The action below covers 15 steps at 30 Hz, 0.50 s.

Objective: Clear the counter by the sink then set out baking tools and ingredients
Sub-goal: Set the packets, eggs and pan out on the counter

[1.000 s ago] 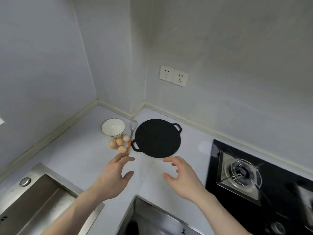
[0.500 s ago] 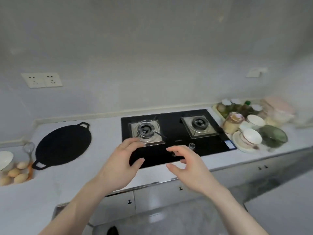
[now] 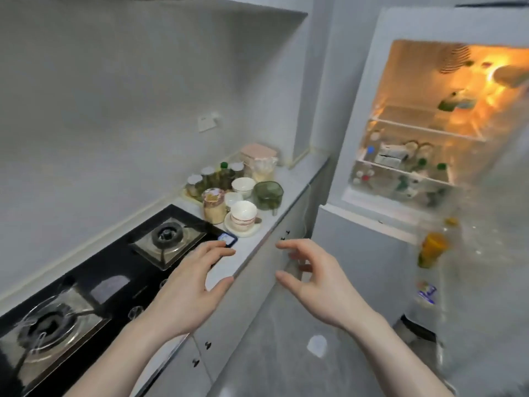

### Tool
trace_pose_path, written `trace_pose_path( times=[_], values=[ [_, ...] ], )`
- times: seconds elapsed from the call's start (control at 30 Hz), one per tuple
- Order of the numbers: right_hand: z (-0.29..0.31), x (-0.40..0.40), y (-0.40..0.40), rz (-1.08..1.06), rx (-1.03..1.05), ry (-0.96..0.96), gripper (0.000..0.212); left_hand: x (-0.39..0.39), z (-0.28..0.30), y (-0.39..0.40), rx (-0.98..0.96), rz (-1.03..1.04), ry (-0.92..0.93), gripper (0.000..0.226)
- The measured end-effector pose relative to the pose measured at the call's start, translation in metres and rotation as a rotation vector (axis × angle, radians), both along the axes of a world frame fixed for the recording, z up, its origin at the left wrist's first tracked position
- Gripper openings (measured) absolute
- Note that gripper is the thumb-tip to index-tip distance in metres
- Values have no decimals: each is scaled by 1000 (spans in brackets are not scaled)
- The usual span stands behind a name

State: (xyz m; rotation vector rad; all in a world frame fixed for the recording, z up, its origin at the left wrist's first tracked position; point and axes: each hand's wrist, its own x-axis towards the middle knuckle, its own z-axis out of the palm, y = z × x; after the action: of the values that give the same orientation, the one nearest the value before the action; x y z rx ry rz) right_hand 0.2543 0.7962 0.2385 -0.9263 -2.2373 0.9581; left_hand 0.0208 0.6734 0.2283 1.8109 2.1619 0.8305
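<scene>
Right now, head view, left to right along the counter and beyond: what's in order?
Near burner → far burner → lidded jar → white cup on saucer → green glass bowl → open fridge. Both hands hover in front, empty.

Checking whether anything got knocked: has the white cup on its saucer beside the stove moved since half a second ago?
No. The white cup still sits on its saucer beside the stove; only the camera turned.
</scene>
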Motion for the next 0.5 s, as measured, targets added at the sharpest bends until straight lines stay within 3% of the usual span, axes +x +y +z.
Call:
trace_pose_path(
  times=[0.5],
  values=[
    [0,66,105,-541,2,53,38,7,1,217,-30,-476,17,41]
  ],
)
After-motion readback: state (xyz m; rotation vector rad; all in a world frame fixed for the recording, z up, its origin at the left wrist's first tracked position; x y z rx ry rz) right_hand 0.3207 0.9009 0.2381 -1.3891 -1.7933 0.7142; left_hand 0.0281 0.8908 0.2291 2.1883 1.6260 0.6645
